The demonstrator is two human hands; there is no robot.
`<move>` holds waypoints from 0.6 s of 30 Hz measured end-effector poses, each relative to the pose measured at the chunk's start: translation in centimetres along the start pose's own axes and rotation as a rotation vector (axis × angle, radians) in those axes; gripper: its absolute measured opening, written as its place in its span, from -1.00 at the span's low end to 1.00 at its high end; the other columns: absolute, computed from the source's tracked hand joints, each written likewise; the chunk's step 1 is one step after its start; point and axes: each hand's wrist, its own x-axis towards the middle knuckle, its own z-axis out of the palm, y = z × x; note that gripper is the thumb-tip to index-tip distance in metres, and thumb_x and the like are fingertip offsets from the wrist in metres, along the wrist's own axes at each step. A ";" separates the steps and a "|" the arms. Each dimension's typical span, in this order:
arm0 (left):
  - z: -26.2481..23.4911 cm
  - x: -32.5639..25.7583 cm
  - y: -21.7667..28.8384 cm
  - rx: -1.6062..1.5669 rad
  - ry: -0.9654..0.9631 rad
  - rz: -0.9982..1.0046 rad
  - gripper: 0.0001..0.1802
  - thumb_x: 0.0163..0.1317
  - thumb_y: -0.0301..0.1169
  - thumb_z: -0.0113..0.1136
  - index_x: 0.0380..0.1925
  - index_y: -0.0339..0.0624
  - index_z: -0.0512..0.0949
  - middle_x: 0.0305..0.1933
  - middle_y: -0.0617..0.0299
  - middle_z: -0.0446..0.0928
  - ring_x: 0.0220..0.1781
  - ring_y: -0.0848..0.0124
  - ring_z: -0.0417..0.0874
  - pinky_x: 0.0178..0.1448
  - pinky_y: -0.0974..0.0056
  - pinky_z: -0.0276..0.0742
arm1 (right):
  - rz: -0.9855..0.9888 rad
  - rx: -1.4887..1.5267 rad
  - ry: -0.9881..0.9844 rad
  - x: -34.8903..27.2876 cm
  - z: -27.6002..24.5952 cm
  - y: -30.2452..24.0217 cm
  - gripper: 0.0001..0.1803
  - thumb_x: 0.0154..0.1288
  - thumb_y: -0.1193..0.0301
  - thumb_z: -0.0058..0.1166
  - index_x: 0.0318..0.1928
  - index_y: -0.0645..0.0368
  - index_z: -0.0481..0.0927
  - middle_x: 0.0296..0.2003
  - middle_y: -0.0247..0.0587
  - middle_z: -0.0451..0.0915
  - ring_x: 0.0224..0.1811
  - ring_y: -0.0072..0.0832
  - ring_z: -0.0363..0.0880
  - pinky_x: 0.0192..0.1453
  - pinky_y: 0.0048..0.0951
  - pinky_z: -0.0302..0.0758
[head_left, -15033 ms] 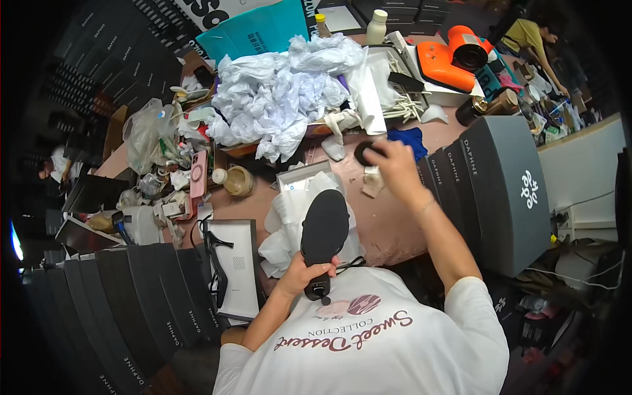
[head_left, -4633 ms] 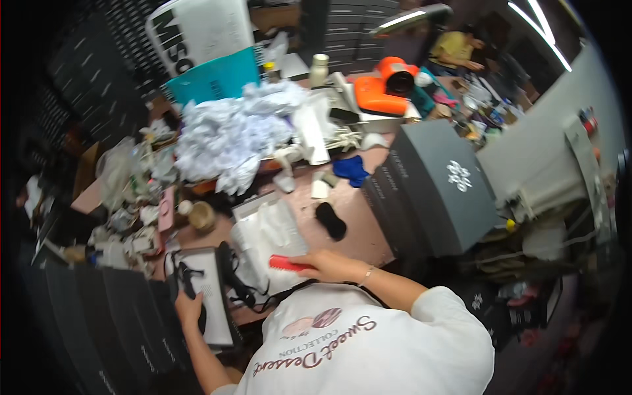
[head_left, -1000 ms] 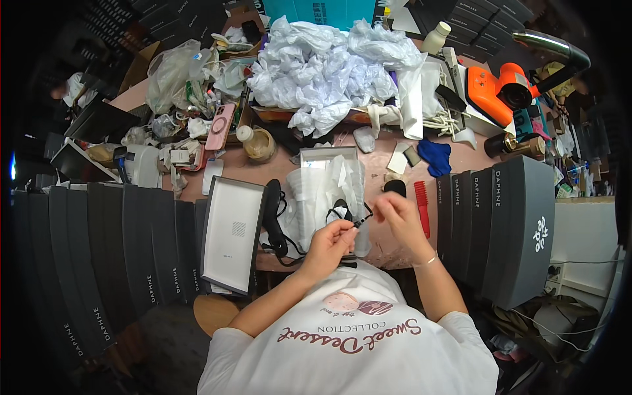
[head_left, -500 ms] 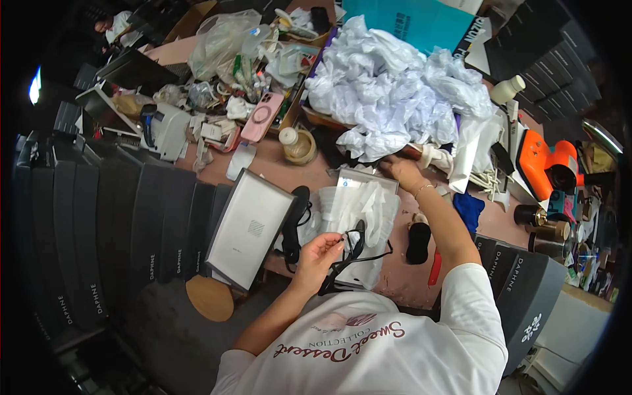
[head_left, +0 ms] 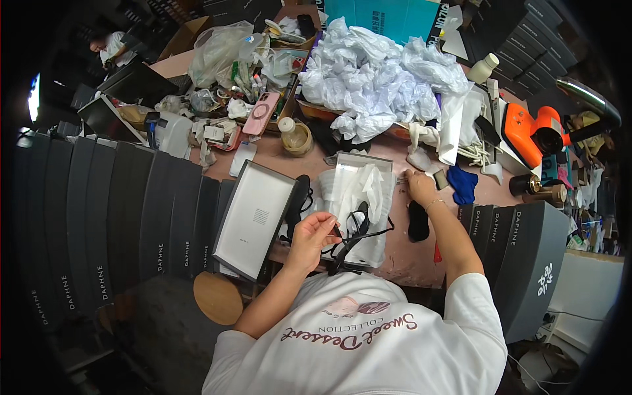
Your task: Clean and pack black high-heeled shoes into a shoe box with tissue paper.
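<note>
My left hand [head_left: 315, 238] pinches the thin strap of a black strappy sandal [head_left: 361, 224] between thumb and fingers. The sandal lies over the near part of a shoe box [head_left: 388, 166] lined with white tissue paper [head_left: 370, 191]. A second black sandal [head_left: 299, 197] rests between this box and its pale lid [head_left: 245, 230]. Right of the box, my right hand [head_left: 422, 188] reaches down to the tabletop with fingers bent together; whatever they hold is too small to make out. Just nearer lies a black oval pad [head_left: 418, 220], and a crumpled blue cloth [head_left: 463, 184] sits to the right.
Crumpled white tissue [head_left: 388, 79] heaps up in a box at the back. A pink phone [head_left: 261, 113], a lidded jar [head_left: 294, 137] and clutter stand far left. Dark shoe boxes [head_left: 138, 217] line the left, more [head_left: 526, 257] the right. An orange device [head_left: 526, 135] stands far right.
My right hand has come back from beside the tissue heap to the table right of the box. My left hand keeps hold of the sandal strap. The whole view has shifted slightly.
</note>
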 end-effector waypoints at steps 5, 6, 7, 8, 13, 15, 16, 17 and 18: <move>0.0 -1.5 -0.9 -0.004 -0.010 -0.027 -0.88 0.33 -0.45 0.09 -0.21 -0.27 0.49 -0.33 0.18 0.58 -0.33 0.43 0.66 -0.28 0.37 0.66 | -0.027 -0.094 0.074 -0.4 0.1 -1.5 -0.82 0.14 0.38 0.01 -0.25 0.12 0.59 -0.32 -0.13 0.57 -0.14 -0.25 0.56 -0.21 -0.24 0.52; -0.3 -2.0 -1.0 0.016 0.007 -0.020 -0.88 0.33 -0.45 0.08 -0.22 -0.28 0.49 -0.34 0.18 0.58 -0.34 0.42 0.67 -0.28 0.37 0.67 | -0.042 -0.098 0.055 -0.2 0.2 -1.4 -0.82 0.15 0.38 0.00 -0.25 0.12 0.59 -0.31 -0.14 0.57 -0.15 -0.24 0.57 -0.19 -0.23 0.51; -0.3 -2.3 -1.2 0.023 0.029 -0.013 -0.88 0.33 -0.45 0.09 -0.23 -0.29 0.49 -0.36 0.16 0.58 -0.36 0.42 0.67 -0.29 0.36 0.68 | -0.063 -0.093 0.033 0.0 0.5 -1.3 -0.82 0.15 0.38 -0.01 -0.25 0.11 0.59 -0.30 -0.16 0.58 -0.15 -0.24 0.57 -0.17 -0.22 0.50; -0.3 -2.3 -1.4 0.013 0.015 -0.013 -0.88 0.32 -0.45 0.09 -0.23 -0.29 0.49 -0.36 0.16 0.58 -0.36 0.42 0.66 -0.27 0.34 0.69 | -0.084 -0.089 0.012 0.2 0.7 -1.0 -0.82 0.16 0.37 -0.01 -0.25 0.11 0.58 -0.29 -0.17 0.58 -0.16 -0.24 0.57 -0.15 -0.20 0.49; 0.1 -3.2 -2.3 -0.106 0.040 -0.049 -0.90 0.32 -0.45 0.09 -0.26 -0.27 0.48 -0.34 0.17 0.57 -0.33 0.42 0.65 -0.22 0.33 0.68 | 0.073 0.052 0.078 -0.8 -2.4 -0.3 -0.88 0.21 0.38 -0.01 -0.33 0.09 0.59 -0.31 -0.14 0.60 -0.22 -0.22 0.58 -0.19 -0.20 0.43; 0.8 -3.5 -2.3 -0.162 0.012 -0.071 -0.91 0.32 -0.46 0.09 -0.26 -0.24 0.47 -0.34 0.17 0.56 -0.29 0.42 0.65 -0.16 0.33 0.66 | 0.185 0.331 0.240 -2.7 -5.0 -0.1 -0.88 0.23 0.40 0.01 -0.37 0.13 0.58 -0.34 -0.08 0.59 -0.26 -0.19 0.57 -0.24 -0.22 0.43; 1.1 -3.6 -2.6 -0.167 0.008 -0.083 -0.92 0.32 -0.46 0.09 -0.26 -0.24 0.47 -0.34 0.17 0.56 -0.29 0.42 0.64 -0.15 0.34 0.65 | 0.153 0.619 0.231 -4.1 -6.3 -0.3 -0.87 0.31 0.42 -0.01 -0.35 0.19 0.53 -0.47 -0.15 0.54 -0.36 -0.33 0.54 -0.34 -0.35 0.41; 1.3 -3.5 -3.0 -0.176 0.016 -0.102 -0.92 0.32 -0.47 0.08 -0.26 -0.24 0.47 -0.34 0.18 0.56 -0.28 0.42 0.64 -0.14 0.34 0.65 | 0.224 0.986 0.097 -5.7 -8.1 -2.0 -0.86 0.36 0.40 -0.05 -0.31 0.20 0.51 -0.51 -0.24 0.49 -0.42 -0.45 0.49 -0.38 -0.42 0.39; 1.6 -3.4 -3.3 -0.182 0.016 -0.113 -0.93 0.33 -0.47 0.08 -0.25 -0.24 0.47 -0.34 0.18 0.56 -0.27 0.42 0.64 -0.13 0.34 0.65 | 0.292 1.350 -0.024 -7.7 -10.2 -4.4 -0.84 0.40 0.39 -0.09 -0.27 0.20 0.49 -0.56 -0.33 0.44 -0.47 -0.56 0.44 -0.42 -0.50 0.37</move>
